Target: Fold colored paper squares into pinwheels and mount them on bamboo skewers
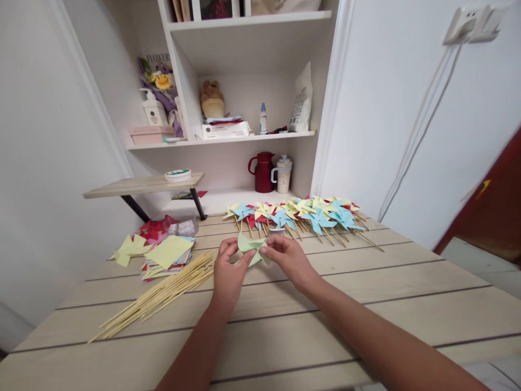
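While both forearms are stretched forward over the wooden table (366, 304), a pale green paper piece (251, 247) is held just above the table's middle, between the two hands. The left hand (228, 271) is closed on the paper's left side, thumb and forefinger pinched narrowly around a folded point. The right hand (287, 258) is closed on the paper's right side, its fingertips (266, 251) pressed onto the centre of the folds. The paper is seen partly folded, with pointed flaps spread outward; its exact shape is partly hidden by the fingers.

Toward the table's left edge, a bundle of thin wooden skewers (160, 296) is laid diagonally, near the left hand but apart from it. Just behind the skewers, a stack of coloured paper squares (169, 254) is placed, with yellow sheets on top and red ones further back. Along the table's far edge, a long row of finished paper pinwheels (301, 214) in yellow, blue and red is laid on sticks, well behind the hands. Behind the table, white shelves (244, 138) are fitted into the wall, and a red jug (263, 172) and a pale mug (282, 175) are stood on the lowest one.
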`<state>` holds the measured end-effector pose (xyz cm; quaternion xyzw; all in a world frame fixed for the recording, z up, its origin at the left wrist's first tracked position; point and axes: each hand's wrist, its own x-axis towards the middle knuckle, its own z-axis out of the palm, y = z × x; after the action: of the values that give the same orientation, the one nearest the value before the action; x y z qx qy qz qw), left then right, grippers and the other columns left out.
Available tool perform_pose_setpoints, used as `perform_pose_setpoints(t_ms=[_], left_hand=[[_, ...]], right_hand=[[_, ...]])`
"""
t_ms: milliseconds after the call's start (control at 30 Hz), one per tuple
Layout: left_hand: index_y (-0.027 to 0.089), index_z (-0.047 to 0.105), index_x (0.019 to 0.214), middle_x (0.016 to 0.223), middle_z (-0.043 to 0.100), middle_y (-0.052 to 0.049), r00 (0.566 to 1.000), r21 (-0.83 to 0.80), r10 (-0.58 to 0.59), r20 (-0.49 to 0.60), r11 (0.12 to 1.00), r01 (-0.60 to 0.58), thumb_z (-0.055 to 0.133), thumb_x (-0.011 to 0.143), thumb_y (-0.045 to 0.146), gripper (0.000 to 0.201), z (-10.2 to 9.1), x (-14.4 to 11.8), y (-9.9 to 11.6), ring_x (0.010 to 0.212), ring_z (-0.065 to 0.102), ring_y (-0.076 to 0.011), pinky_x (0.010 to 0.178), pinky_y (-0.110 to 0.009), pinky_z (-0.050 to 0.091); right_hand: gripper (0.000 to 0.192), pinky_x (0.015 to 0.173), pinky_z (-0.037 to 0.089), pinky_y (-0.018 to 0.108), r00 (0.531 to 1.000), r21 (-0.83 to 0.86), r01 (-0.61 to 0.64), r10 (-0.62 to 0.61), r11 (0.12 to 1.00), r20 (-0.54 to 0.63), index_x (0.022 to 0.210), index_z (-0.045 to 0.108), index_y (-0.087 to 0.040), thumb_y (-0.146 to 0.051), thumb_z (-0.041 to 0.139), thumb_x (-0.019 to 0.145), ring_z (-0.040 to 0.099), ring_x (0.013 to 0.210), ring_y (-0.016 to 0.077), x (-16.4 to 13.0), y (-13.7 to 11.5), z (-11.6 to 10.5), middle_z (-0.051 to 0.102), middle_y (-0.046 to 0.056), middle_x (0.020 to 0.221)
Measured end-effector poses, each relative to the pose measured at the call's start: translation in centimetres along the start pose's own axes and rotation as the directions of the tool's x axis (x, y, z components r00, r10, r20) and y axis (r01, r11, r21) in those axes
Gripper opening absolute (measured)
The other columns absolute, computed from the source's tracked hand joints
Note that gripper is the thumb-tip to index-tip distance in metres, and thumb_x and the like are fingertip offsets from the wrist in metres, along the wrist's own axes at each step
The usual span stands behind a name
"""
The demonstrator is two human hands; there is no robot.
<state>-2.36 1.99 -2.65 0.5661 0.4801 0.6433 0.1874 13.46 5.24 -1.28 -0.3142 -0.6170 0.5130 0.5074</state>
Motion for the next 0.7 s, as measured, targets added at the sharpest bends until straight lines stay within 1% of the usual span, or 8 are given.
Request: perform_pose_setpoints(t_ms=[100,200,267,333,433,500,567,700], left_hand=[[0.020,0.072,0.081,0.096,0.062,-0.004,0.996,0.095,0.090,-0.007,0.992,-0.089,0.073,0.077,0.026,0.008,0.1,-0.3,0.2,0.093,0.062,-0.0188,0.086,-0.032,0.049],[0.020,0.070,0.079,0.094,0.063,-0.003,0.974,0.189,0.228,-0.009,0.957,-0.222,0.071,0.079,0.022,0.002,0.1,-0.5,0.0,0.088,0.062,-0.0177,0.080,-0.031,0.049],[0.021,0.071,0.085,0.093,0.063,-0.003,0.937,0.272,0.349,-0.018,0.903,-0.332,0.069,0.082,0.020,0.004,0.0,-0.6,-0.1,0.088,0.062,-0.0181,0.080,-0.032,0.049],[0.022,0.071,0.092,0.093,0.064,-0.004,0.885,0.372,0.465,-0.036,0.828,-0.420,0.067,0.084,0.017,0.010,-0.3,-0.7,-0.2,0.089,0.062,-0.0188,0.080,-0.034,0.048],[0.021,0.070,0.098,0.094,0.065,-0.005,0.801,0.507,0.598,-0.033,0.700,-0.502,0.065,0.084,0.012,0.018,-0.8,-0.7,0.1,0.089,0.062,-0.0197,0.081,-0.037,0.046],[0.021,0.069,0.100,0.094,0.065,-0.005,0.757,0.576,0.653,0.000,0.619,-0.534,0.063,0.083,0.006,0.023,-1.0,-0.8,0.6,0.088,0.062,-0.0201,0.083,-0.039,0.044],[0.021,0.069,0.100,0.093,0.066,-0.006,0.724,0.621,0.689,0.041,0.550,-0.559,0.060,0.081,0.001,0.029,-1.1,-0.8,1.1,0.087,0.062,-0.0203,0.085,-0.040,0.043],[0.019,0.068,0.100,0.093,0.068,-0.007,0.656,0.643,0.746,0.113,0.449,-0.621,0.052,0.078,-0.005,0.036,-0.9,-1.2,1.9,0.085,0.063,-0.0194,0.089,-0.042,0.042]], right_hand=[[0.025,0.061,0.038,0.027,0.999,-0.034,0.045,-0.044,0.998,0.006,0.072,0.060,-0.019,-0.039,0.075,0.072,0.048,0.062,0.0123,0.0,0.2,0.0,0.053,-0.005,0.064],[0.019,0.068,0.045,0.029,0.995,-0.092,0.098,-0.095,0.991,0.034,0.079,0.063,-0.019,-0.036,0.071,0.077,0.056,0.070,0.0153,0.0,0.4,-0.1,0.061,-0.001,0.072],[0.018,0.075,0.049,0.033,0.986,-0.162,0.166,-0.163,0.973,0.035,0.091,0.066,-0.021,-0.032,0.070,0.079,0.060,0.078,0.0178,-0.1,0.3,-0.3,0.066,0.002,0.084],[0.035,0.083,0.051,0.037,0.961,-0.271,0.270,-0.274,0.924,0.022,0.111,0.062,-0.023,-0.028,0.071,0.078,0.062,0.089,0.0201,-0.2,-0.1,-0.4,0.067,0.005,0.103],[0.062,0.098,0.047,0.044,0.877,-0.450,0.453,-0.475,0.769,0.071,0.133,0.049,-0.028,-0.025,0.075,0.077,0.055,0.112,0.0247,-0.5,-0.8,-0.7,0.055,0.009,0.131],[0.067,0.106,0.041,0.047,0.804,-0.530,0.549,-0.581,0.646,0.125,0.138,0.044,-0.029,-0.027,0.075,0.079,0.047,0.126,0.0273,-0.7,-1.2,-0.7,0.050,0.010,0.137],[0.064,0.108,0.039,0.049,0.746,-0.585,0.594,-0.650,0.552,0.146,0.137,0.045,-0.030,-0.029,0.074,0.081,0.043,0.131,0.0283,-0.9,-1.3,-0.6,0.049,0.010,0.137],[0.040,0.101,0.042,0.049,0.674,-0.691,0.600,-0.720,0.403,0.165,0.121,0.058,-0.029,-0.027,0.071,0.084,0.052,0.120,0.0284,-1.1,-1.2,-0.5,0.056,0.009,0.129]])
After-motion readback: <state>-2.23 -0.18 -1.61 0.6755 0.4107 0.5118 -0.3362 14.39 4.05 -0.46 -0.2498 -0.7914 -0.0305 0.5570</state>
